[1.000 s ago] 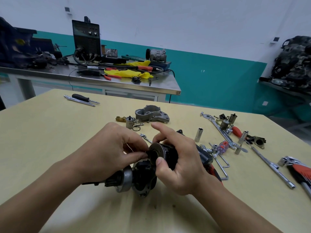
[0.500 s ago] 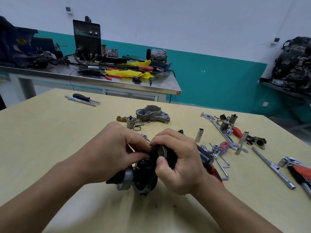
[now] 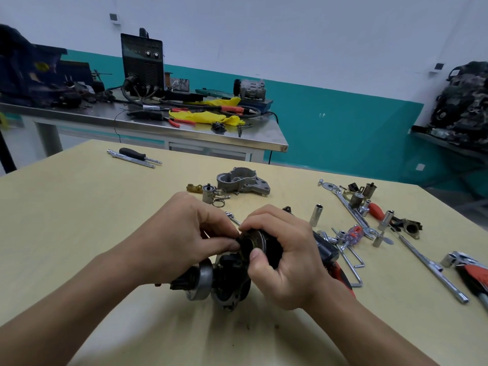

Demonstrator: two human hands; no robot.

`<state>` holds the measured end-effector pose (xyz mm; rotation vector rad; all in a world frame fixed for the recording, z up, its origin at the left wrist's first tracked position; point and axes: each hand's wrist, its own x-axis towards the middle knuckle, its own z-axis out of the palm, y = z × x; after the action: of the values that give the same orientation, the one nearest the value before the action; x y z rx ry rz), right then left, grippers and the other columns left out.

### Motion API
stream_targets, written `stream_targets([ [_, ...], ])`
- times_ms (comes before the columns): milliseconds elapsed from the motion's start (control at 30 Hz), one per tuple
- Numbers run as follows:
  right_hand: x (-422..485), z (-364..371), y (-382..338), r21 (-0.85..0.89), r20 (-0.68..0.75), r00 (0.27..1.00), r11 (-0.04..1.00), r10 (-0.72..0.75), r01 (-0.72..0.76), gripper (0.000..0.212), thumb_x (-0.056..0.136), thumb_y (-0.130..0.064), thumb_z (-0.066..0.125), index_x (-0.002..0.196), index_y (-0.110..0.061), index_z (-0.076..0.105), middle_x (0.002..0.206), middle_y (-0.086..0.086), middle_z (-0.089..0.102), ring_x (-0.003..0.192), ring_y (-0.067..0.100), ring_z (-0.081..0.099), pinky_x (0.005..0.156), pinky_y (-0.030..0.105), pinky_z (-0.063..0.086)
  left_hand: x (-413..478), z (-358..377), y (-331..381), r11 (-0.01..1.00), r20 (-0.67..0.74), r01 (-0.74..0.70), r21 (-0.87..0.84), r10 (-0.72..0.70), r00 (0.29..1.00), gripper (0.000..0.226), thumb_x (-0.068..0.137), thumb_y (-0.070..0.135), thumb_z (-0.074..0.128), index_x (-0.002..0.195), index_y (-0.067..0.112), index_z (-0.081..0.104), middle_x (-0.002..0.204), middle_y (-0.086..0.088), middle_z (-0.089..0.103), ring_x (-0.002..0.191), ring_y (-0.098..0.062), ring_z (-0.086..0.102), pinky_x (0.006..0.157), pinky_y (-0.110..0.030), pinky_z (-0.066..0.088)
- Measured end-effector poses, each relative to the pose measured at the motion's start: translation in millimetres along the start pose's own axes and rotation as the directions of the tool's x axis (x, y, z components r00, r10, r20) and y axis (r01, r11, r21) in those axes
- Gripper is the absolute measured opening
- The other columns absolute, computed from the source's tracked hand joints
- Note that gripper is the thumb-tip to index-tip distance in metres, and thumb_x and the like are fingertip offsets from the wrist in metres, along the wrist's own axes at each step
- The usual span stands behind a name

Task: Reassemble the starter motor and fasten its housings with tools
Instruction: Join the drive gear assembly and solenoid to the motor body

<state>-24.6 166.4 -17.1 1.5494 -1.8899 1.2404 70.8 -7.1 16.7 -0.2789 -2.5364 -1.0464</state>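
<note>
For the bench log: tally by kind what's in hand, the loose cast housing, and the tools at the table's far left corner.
Starter motor: 1
Grey cast housing: 1
Black-handled screwdriver: 1
Silver bar tool: 1
Total: 4
</note>
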Motion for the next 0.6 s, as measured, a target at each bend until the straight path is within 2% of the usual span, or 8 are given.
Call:
stream_targets([
  [167, -0.7, 0.1, -1.0, -0.002, -0.015, 1.000, 1.000, -0.004, 0.004, 0.033, 0.072, -0.025, 0.053, 0.088, -0.002, 0.071, 0.084, 0.003, 0.065, 0.076, 0.018, 0.061, 0.065, 0.035, 0.052, 1.2, 0.4, -1.0, 1.000, 0.002, 0.020, -0.014, -0.020, 1.000, 0.026, 0.080, 0.008, 0.081, 0.079, 0.034, 0.080, 0.071, 0.019, 0.074, 0.068, -0.006, 0.070, 0.064, -0.012, 0.051],
  [433, -2.9, 3.7, 0.9, -0.028, -0.059, 0.997, 0.999, -0.042, 0.040, 0.033, 0.073, -0.023, 0.053, 0.089, 0.000, 0.071, 0.086, 0.004, 0.065, 0.077, 0.016, 0.061, 0.065, 0.031, 0.052, 0.2, 0.8, 0.2, 0.998, 0.009, 0.039, -0.044, -0.039, 0.999, 0.032, 0.079, 0.005, 0.082, 0.075, 0.036, 0.078, 0.070, 0.019, 0.074, 0.066, -0.004, 0.070, 0.063, -0.010, 0.051],
  [600, -0.7, 1.7, 2.8, 0.002, -0.034, 0.999, 1.000, -0.025, 0.025, 0.033, 0.073, -0.024, 0.053, 0.088, 0.000, 0.070, 0.084, 0.004, 0.064, 0.076, 0.018, 0.061, 0.064, 0.035, 0.052, 0.5, 1.9, 0.4, 0.998, 0.010, 0.033, -0.046, -0.032, 0.999, 0.031, 0.079, 0.004, 0.082, 0.076, 0.034, 0.079, 0.069, 0.020, 0.073, 0.065, -0.001, 0.069, 0.062, -0.008, 0.049],
])
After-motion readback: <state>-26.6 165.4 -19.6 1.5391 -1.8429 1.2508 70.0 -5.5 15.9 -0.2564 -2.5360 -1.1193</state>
